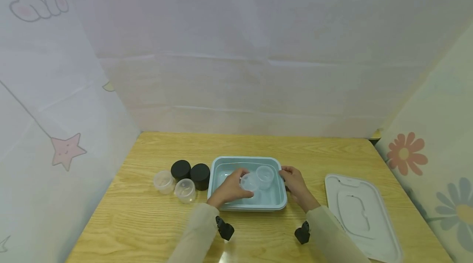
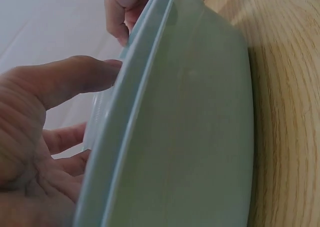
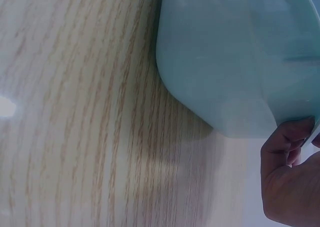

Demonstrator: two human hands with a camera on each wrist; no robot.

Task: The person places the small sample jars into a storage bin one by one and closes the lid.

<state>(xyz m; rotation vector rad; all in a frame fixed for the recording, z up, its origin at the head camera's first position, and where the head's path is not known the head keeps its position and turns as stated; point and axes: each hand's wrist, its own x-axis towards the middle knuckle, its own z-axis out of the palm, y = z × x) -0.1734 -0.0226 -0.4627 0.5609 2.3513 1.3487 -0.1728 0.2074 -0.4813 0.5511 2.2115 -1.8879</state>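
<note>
A light blue plastic tub (image 1: 229, 204) stands on the wooden table. Inside it are two clear round plastic jars, one (image 1: 264, 177) toward the right wall and another (image 1: 249, 182) beside it. My left hand (image 1: 233, 187) reaches over the tub and grips the nearer jar, thumb on the front side and fingers behind. In the left wrist view the tub's wall (image 2: 190, 117) hides most of that jar. With thumb and fingers, my right hand (image 1: 294, 183) pinches the right rim of the tub; the right wrist view shows the thumb (image 3: 295, 129) against the outside, under the rim.
Left of the tub stand two black lids or black-topped jars (image 1: 200, 176) (image 1: 181, 170) and two clear jars (image 1: 185, 190) (image 1: 164, 181). A white lid (image 1: 360, 213) lies at the table's right. A pale sheet (image 1: 236, 70) hangs behind the table (image 1: 155, 230).
</note>
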